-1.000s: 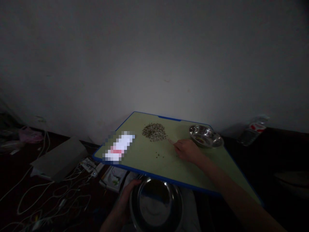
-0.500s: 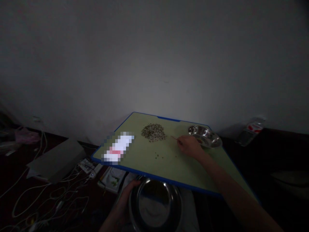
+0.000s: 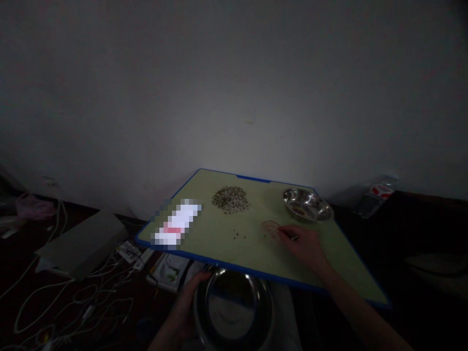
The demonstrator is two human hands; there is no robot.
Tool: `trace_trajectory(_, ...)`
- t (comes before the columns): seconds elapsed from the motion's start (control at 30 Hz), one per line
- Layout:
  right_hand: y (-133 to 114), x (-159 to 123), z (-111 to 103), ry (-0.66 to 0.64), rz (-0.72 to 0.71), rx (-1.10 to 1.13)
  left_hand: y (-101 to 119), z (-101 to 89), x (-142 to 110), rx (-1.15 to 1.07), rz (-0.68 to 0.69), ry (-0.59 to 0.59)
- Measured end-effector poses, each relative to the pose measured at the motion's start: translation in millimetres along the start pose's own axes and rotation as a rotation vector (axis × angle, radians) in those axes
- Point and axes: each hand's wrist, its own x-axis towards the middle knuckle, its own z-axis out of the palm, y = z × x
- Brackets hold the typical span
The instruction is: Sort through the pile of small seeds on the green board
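My right hand (image 3: 302,243) is pinched round a thin pinkish stick (image 3: 271,226), blurred by motion, over the right half of the light green table (image 3: 204,243). To its upper left lies a loose pile of small dark and pale grains (image 3: 231,200); several stray bits (image 3: 239,235) are scattered nearer the front. A shallow steel bowl (image 3: 309,205) stands beyond my right hand, with a little something in its bottom. Below the table's front edge, my left hand (image 3: 192,295) grips the left rim of a larger steel bowl (image 3: 234,312), whose dark inside I cannot make out.
A blurred-out bright phone-like object (image 3: 177,224) lies at the table's left. A grey box (image 3: 84,243), tangled white cables (image 3: 84,312) and a white tray (image 3: 170,273) are on the floor at left. A clear bottle (image 3: 378,195) is at right by the wall (image 3: 234,97).
My right hand has moved down toward the table's front and slightly right, away from the pile, with the stick. My left hand still grips the large bowl.
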Motion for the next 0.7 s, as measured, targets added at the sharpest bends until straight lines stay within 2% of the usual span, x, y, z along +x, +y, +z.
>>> trace_trajectory(0.13, -2, 9, 5, -0.071, 0.142, 0.124, 1, -1.2, 1, 0.013, 0.038, 0.064)
trace_trajectory(0.37, -22, 20, 30, -0.114, 0.222, 0.215, 5, 5.4, -7, 0.026, 0.077, 0.073)
trace_trajectory(0.5, -34, 22, 46, -0.12, 0.238, 0.254, 10, 8.8, -10, 0.031, 0.078, 0.096)
trace_trajectory(0.6, -40, 25, 55, -0.117, 0.204, 0.231, 11, 7.1, -9, 0.015, 0.096, 0.112)
trace_trajectory(0.7, -43, 29, 58, -0.174, 0.154, 0.226, 11, 3.7, -8, -0.008, 0.098, 0.107)
